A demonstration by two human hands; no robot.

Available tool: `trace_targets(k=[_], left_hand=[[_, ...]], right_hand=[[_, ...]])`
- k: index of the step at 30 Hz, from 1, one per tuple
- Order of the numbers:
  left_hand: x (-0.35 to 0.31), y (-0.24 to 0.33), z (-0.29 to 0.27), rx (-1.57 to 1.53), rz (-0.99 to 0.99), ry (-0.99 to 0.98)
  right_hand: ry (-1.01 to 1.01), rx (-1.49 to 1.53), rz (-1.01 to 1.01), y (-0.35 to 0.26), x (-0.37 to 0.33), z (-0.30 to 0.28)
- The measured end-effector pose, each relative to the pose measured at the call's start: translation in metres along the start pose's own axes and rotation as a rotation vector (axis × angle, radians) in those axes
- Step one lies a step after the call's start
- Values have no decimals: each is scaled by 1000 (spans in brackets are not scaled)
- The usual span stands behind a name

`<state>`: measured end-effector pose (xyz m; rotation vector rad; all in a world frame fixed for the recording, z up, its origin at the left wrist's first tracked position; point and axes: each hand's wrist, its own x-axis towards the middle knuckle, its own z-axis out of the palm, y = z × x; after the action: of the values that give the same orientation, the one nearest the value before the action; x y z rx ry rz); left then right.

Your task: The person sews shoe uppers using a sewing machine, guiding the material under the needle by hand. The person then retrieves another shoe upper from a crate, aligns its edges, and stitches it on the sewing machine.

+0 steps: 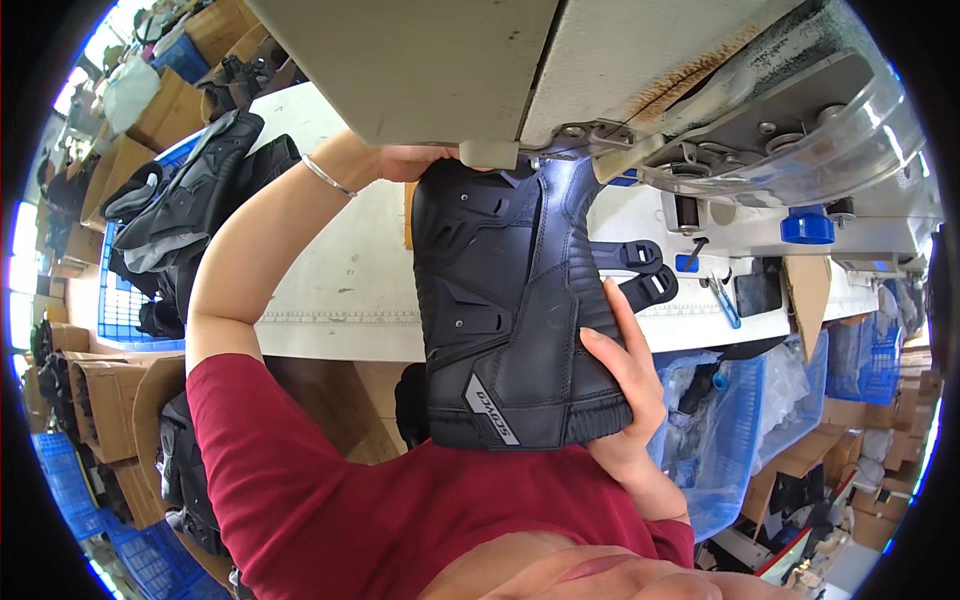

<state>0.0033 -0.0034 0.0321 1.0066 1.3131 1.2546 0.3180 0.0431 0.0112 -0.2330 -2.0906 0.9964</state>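
Boot (520, 330) clasped by right hand (627, 388), left hand's (408, 161) grip unclear (partly hidden) — blue basket (110, 305) of boots (195, 195), tub (733, 485) of clear plastic (686, 455)

White table (340, 275), ruler scale (340, 316) along its near edge, blue-handled snips (725, 303) beside a dark rectangular object (758, 294)

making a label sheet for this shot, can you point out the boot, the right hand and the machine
boot (525, 300), head view: middle of its black side
right hand (634, 398), head view: middle of the hand
machine (420, 70), head view: grey housing at the top
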Motion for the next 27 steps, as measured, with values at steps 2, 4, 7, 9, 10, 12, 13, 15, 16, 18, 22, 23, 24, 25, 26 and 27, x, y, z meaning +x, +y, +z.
trace_targets(k=[2,4,7,9,10,12,13,15,16,18,22,23,24,25,26,27], left_hand=[[2,-1,2,26,14,15],[2,-3,3,39,20,22],[0,-6,4,-15,-8,-18],[0,-8,5,28,-58,2],[-1,-7,7,27,-61,0],[-3,-5,10,-128,-226,59],[-4,-5,13,-129,-228,60],[-5,-6,18,-178,-188,132],[-4,-6,22,-176,-189,129],[-3,-6,27,-174,-139,194],[-4,-15,28,-302,-146,179],[-3,-22,25,-325,-101,146],[-3,-26,23,-349,-55,112],[-2,-25,25,-349,-57,105],[-4,-22,30,-373,-87,125],[-4,-20,33,-396,-117,144]], right_hand=[[-6,4,2,2,3,-5],[-14,25,30,4,6,-12],[-24,45,59,5,11,-19],[-50,66,83,7,13,-24],[-35,86,109,7,14,-25],[-37,78,114,9,18,-28],[-42,73,115,9,21,-29],[-36,74,111,7,28,-30],[-50,54,103,8,30,-34],[-70,23,94,14,32,-42],[-58,15,71,23,38,-49],[-58,17,71,26,39,-49],[-57,11,50,30,39,-50],[-51,-1,32,34,40,-51],[-56,1,29,35,41,-53],[-51,-4,33,39,41,-55]])
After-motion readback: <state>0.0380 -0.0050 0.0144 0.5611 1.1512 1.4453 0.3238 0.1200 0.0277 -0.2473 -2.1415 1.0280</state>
